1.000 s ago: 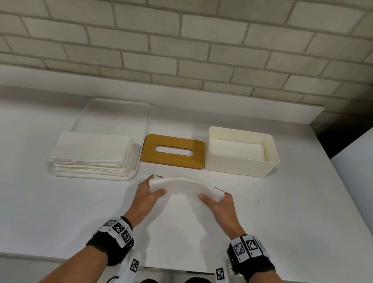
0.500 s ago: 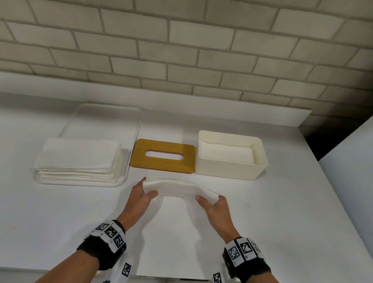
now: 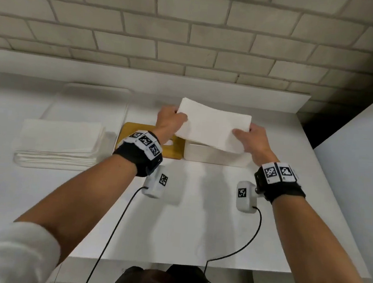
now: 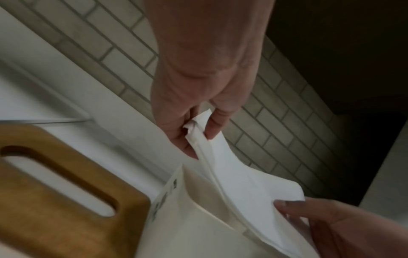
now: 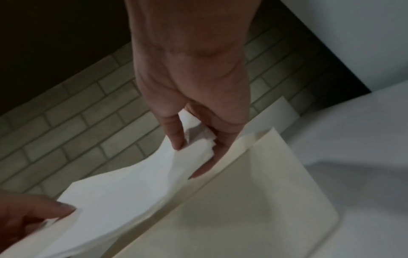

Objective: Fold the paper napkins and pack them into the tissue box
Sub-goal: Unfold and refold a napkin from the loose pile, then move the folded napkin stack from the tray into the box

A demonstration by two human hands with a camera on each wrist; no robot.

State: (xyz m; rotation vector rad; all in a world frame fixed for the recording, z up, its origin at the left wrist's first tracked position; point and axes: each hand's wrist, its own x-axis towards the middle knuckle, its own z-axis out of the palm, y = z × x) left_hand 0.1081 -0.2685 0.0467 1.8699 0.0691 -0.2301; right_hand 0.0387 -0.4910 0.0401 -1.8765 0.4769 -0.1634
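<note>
A folded white napkin (image 3: 211, 124) hangs in the air just above the open cream tissue box (image 3: 211, 156). My left hand (image 3: 170, 122) pinches its left end between thumb and fingers, and my right hand (image 3: 252, 139) pinches the right end. In the left wrist view the napkin (image 4: 243, 181) sags between the left hand (image 4: 198, 134) and the right fingertips (image 4: 287, 206), over the box (image 4: 198, 218). In the right wrist view the right hand (image 5: 194, 144) grips the layered napkin (image 5: 132, 192) beside the box rim (image 5: 232, 165). What lies inside the box is hidden in the head view.
The wooden slotted lid (image 3: 175, 149) lies flat left of the box. A stack of unfolded napkins (image 3: 59, 140) sits on a clear tray (image 3: 89, 101) at the left. A brick wall (image 3: 190, 35) rises behind the white counter (image 3: 173, 226), and a white panel (image 3: 360, 156) stands at the right.
Both hands lifted the folded napkin off the counter and carried it forward and right, from the near middle to above the tissue box. The head camera tilted down and closer.
</note>
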